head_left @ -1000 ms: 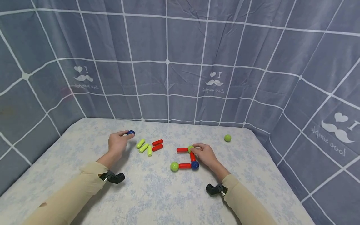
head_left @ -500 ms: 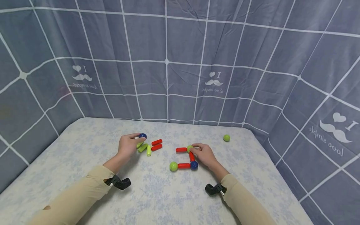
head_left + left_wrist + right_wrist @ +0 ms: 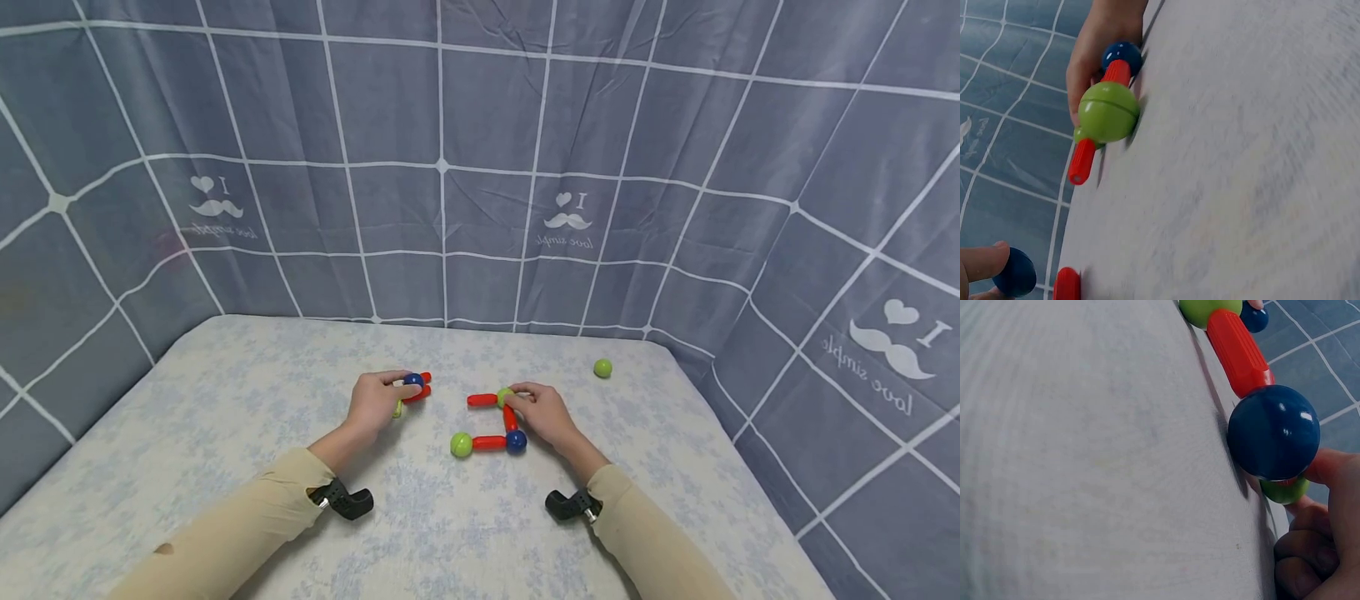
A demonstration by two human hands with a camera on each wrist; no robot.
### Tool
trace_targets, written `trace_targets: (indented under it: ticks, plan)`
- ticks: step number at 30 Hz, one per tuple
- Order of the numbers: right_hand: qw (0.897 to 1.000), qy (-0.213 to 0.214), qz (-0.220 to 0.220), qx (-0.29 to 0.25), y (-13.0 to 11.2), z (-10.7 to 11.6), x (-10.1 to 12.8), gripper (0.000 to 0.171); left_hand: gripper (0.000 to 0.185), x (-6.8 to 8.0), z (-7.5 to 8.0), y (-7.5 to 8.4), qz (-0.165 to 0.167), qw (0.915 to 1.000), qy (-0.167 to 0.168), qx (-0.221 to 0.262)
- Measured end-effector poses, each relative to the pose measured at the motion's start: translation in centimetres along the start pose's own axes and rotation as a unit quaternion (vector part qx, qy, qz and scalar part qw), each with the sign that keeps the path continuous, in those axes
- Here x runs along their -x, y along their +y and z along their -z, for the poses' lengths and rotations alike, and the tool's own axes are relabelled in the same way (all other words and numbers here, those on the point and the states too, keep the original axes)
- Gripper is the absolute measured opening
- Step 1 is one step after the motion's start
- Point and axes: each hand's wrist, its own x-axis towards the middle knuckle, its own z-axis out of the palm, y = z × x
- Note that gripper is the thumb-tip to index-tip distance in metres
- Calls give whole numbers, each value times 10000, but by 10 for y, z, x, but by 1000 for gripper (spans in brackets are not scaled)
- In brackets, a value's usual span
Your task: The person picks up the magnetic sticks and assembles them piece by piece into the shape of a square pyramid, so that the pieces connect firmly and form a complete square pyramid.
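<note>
Left hand [image 3: 372, 403] pinches a small blue ball [image 3: 413, 380] between thumb and fingertip. A second ago this hand was farther left, away from the loose sticks. Now it has moved right with the ball and sits over them, so it hides most of the yellow-green sticks [image 3: 397, 409]. Only a bit of one peeks out under the hand. The ball is now just beside the two loose red sticks [image 3: 422, 388], and I cannot tell if it touches them.

Right hand [image 3: 546, 413] has stayed where it was. Its fingers are curled around the green ball [image 3: 506, 395] at the far corner of the stick shape. From that ball one red stick [image 3: 482, 400] points left, and another red stick [image 3: 511, 417] runs toward the near side to a blue ball [image 3: 516, 442]. From that blue ball a third red stick [image 3: 489, 442] goes left to a second green ball [image 3: 461, 445]. This shape has not moved.

The right wrist view shows the shape's blue ball up close, touching the hand's fingertip.

One more green ball [image 3: 602, 367] lies alone at the far right of the desk [image 3: 225, 392], well apart from both hands. It has stayed put. The desk has a pale flowery cover, and a grey curtain [image 3: 480, 167] with white lines hangs behind it.
</note>
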Motion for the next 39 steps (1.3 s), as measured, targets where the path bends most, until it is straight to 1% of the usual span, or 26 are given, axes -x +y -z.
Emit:
trace_targets:
  ticks: [3, 8, 13, 15, 20, 24, 30, 39]
  plan:
    - [10000, -9, 37, 28, 0, 0, 0, 36, 42, 3, -9, 2, -82, 9999, -61, -87]
    - [9999, -7, 61, 121, 1, 1, -1, 35, 42, 7, -22, 6, -232, 9989, -155, -384]
    - [9999, -1, 16, 167, 1, 1, -2, 35, 40, 7, -35, 9, -151, 9972, -221, -702]
    - [9998, 2, -18, 177, 0, 1, -2, 35, 39, 7, -39, 9, -176, 9958, -247, -864]
    - [9998, 22, -47, 207, -1, 1, -2, 36, 39, 7, -48, 10, -500, 9900, -328, -1278]
    - [9998, 23, -51, 212, -1, 1, -1, 35, 37, 7, -55, 11, -615, 9867, -383, -1458]
    - [9997, 10, -29, 259, -2, 1, 0, 36, 37, 6, -63, 11, -655, 9840, -401, -1606]
    - [9998, 16, -46, 209, -2, 1, -1, 35, 39, 5, -65, 12, -633, 9833, -526, -1624]
